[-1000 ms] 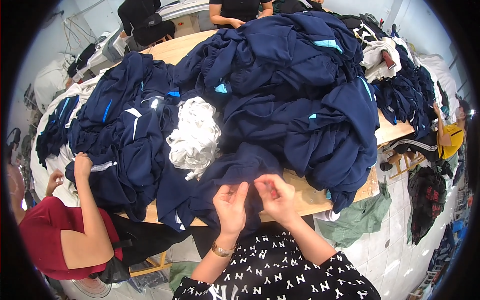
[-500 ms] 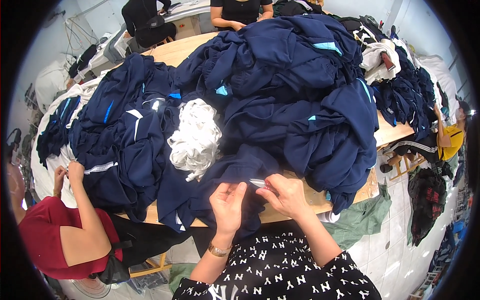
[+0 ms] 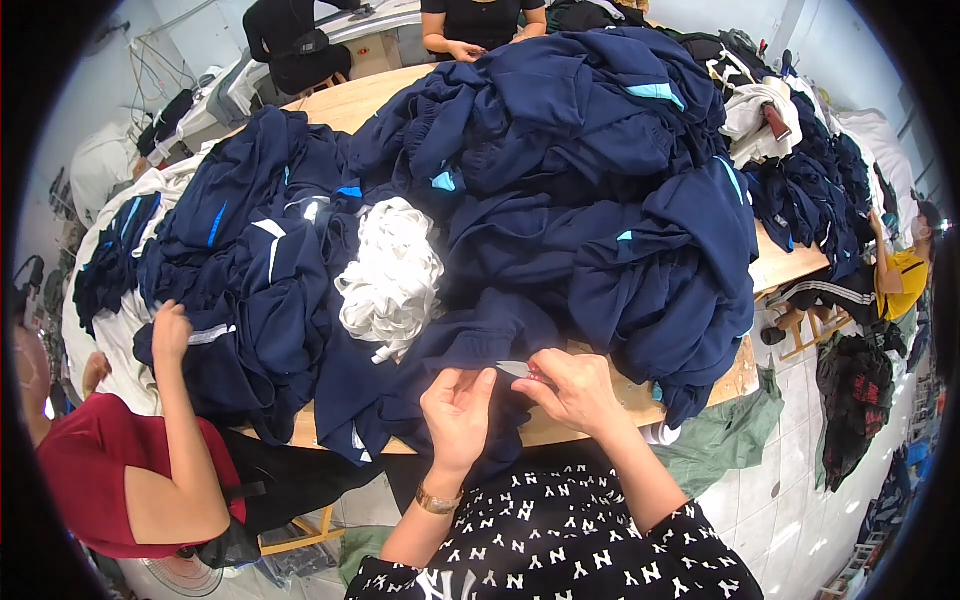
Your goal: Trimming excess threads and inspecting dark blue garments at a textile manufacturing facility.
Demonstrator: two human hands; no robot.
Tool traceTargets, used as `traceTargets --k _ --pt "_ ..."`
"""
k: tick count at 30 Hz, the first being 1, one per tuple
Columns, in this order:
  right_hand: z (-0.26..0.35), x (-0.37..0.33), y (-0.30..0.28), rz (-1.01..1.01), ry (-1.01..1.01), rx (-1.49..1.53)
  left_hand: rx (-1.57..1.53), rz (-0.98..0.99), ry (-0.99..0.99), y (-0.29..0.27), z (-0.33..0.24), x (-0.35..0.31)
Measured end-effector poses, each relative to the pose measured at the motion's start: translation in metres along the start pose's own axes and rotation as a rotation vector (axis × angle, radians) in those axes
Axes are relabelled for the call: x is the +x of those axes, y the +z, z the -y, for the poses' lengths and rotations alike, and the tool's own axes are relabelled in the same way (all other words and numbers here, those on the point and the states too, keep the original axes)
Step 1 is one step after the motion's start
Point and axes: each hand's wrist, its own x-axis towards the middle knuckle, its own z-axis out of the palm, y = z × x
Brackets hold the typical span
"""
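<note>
My right hand grips a pair of small thread snips, their pale blades pointing left. The tips reach close to the fingertips of my left hand. That hand is closed in a pinch on the edge of a navy garment, which lies on the table and drapes down behind my hands. Any thread between my fingers is too fine to make out. Just beyond my left hand sits a bundle of white tape or elastic.
Large heaps of navy garments with light blue and white trim cover much of the wooden table. A co-worker in a red top sits at the left. Others sit across the table and at the right. Green sheeting lies on the floor.
The snips and my hands have barely shifted. The co-worker at the left has moved both hands apart, raising one from the white-striped garment.
</note>
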Motion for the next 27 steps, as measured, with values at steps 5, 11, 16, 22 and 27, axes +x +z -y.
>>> traceTargets --k 5,11,16,22,27 --pt "0.0 0.0 -0.001 0.004 0.006 0.021 0.008 0.001 0.011 0.002 -0.001 -0.001" --pt "-0.002 -0.001 0.0 -0.027 -0.019 0.015 0.019 -0.023 0.004 0.004 -0.004 -0.001" --pt "0.0 -0.004 0.007 -0.148 0.345 0.458 -0.191 0.044 -0.071 -0.003 0.009 0.004" --pt "0.008 -0.002 0.033 -0.174 0.206 0.444 -0.556 0.064 -0.214 -0.01 0.019 0.004" --pt "0.005 -0.001 0.036 -0.205 0.104 0.238 -0.561 0.036 -0.25 -0.008 0.013 0.004"
